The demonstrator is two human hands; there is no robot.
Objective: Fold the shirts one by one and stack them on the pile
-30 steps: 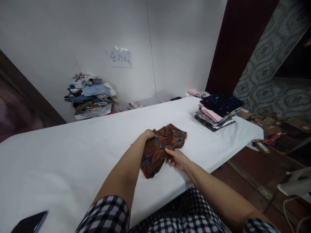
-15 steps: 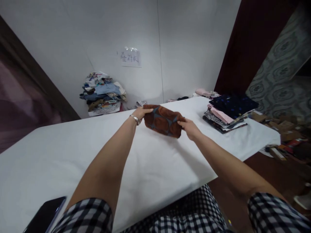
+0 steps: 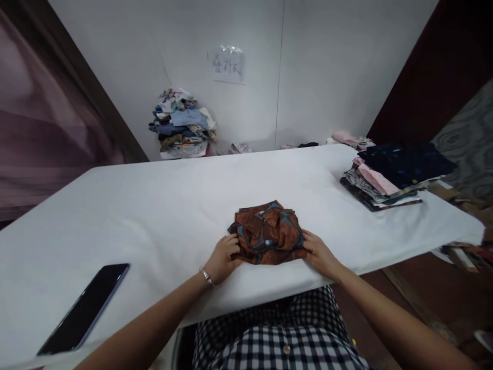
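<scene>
A folded brown shirt with a blue pattern [image 3: 267, 234] lies on the white table [image 3: 162, 205], near its front edge, collar side up. My left hand [image 3: 222, 258] grips the shirt's left side and wears a thin bracelet at the wrist. My right hand [image 3: 320, 254] grips the shirt's right side. Both hands rest on the table cloth.
A dark phone [image 3: 85, 307] lies at the front left of the table. A stack of folded clothes [image 3: 393, 174] sits at the right end. A heap of unfolded clothes [image 3: 183, 126] stands against the back wall, under a paper sign [image 3: 228, 66].
The shirt was lifted off the table and held up between both hands, then set down folded near the front edge. Both hands stayed on it.
</scene>
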